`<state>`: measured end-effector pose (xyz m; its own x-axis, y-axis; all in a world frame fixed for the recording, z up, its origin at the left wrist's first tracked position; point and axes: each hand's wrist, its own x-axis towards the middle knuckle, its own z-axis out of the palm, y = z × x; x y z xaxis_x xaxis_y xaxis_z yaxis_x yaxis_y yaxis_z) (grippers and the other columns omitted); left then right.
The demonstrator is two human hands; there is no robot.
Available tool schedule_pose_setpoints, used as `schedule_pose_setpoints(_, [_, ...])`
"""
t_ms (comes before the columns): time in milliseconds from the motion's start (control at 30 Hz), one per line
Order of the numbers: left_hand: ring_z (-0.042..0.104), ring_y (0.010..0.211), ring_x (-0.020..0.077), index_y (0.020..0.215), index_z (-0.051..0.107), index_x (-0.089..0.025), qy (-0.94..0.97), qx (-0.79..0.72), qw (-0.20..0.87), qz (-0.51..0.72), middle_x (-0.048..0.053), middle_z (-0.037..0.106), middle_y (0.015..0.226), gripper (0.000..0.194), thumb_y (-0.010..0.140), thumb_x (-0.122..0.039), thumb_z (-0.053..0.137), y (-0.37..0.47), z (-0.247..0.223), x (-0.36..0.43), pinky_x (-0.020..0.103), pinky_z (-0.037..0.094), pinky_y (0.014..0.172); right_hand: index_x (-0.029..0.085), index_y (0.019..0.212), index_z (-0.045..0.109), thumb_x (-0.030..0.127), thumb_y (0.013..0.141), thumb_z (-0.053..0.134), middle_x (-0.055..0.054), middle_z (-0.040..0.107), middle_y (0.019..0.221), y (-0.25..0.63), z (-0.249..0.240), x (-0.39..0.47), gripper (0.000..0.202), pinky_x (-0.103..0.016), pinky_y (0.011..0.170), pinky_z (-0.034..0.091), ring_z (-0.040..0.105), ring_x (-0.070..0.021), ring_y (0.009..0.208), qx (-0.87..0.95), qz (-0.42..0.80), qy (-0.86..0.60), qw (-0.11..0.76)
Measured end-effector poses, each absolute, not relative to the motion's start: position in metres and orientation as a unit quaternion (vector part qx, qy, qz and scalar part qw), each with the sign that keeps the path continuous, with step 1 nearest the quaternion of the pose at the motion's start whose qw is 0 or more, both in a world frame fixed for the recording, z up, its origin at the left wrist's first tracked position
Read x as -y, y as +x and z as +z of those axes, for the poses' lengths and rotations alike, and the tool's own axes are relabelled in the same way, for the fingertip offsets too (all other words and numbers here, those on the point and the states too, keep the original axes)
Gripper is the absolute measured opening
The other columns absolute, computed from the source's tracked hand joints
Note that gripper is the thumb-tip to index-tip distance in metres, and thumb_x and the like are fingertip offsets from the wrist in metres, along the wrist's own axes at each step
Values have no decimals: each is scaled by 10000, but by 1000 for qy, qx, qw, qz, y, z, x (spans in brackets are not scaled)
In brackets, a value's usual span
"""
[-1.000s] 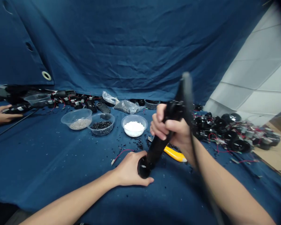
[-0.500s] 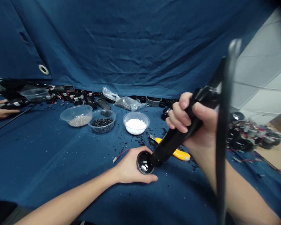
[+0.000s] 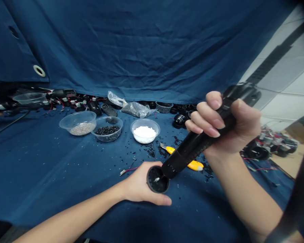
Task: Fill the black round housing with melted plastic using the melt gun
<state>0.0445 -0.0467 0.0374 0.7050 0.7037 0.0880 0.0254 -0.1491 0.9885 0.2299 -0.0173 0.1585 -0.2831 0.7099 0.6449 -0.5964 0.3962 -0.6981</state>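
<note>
In the head view, the person is working at a table covered with a blue cloth [image 3: 53, 175]. The left hand [image 3: 139, 185] is resting on the cloth and is wrapping its fingers around a small round black part [image 3: 157, 179], holding it still with the open side facing up. A thin red wire [image 3: 128, 169] is poking out beside this hand. The right hand [image 3: 225, 125] is squeezing tight around a long black power tool [image 3: 197, 145]. The tool is leaning down to the left, and its tip is sitting right inside the round part, touching the middle of it.

It looks like the person is fastening or loosening something small in the middle of the round part. The next move probably needs the left hand to keep the part from spinning and the right hand to keep the tip straight on its spot, so it is not slipping off.

Just behind the tool, a yellow knife [image 3: 190, 162] is lying on the cloth. Farther back, three clear bowls are sitting in a row: one with grey bits [image 3: 78, 123], one with black bits [image 3: 106, 129] and one with white bits [image 3: 145, 131]. Many small black specks are lying around them.
</note>
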Motion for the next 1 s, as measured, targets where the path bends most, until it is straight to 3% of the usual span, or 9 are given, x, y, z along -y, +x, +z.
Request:
schedule_pose_setpoints(667, [407,675,113,866,576,-126,694,-247,636,228,-27,479,739,483,526,-314,863,44,37,47,227,343,608,217,743,507,403,799,653,104,412,449,235,160,18,243,-222,392,385,339,-62,328,618,580,17,530])
schedule_pose_setpoints(900, [427,657,112,858,603,-124,701,-254,633,210,-33,498,717,473,504,-295,866,44,39,46,228,363,608,197,774,531,410,825,636,98,446,472,237,164,17,243,-220,435,433,402,-60,355,649,598,43,468])
schedule_pose_setpoints(1000, [453,654,112,843,626,-132,702,-240,643,189,-35,532,716,455,486,-270,872,43,39,46,220,381,610,199,762,516,356,815,678,99,472,491,234,161,24,232,-202,459,440,409,-51,364,606,628,35,487])
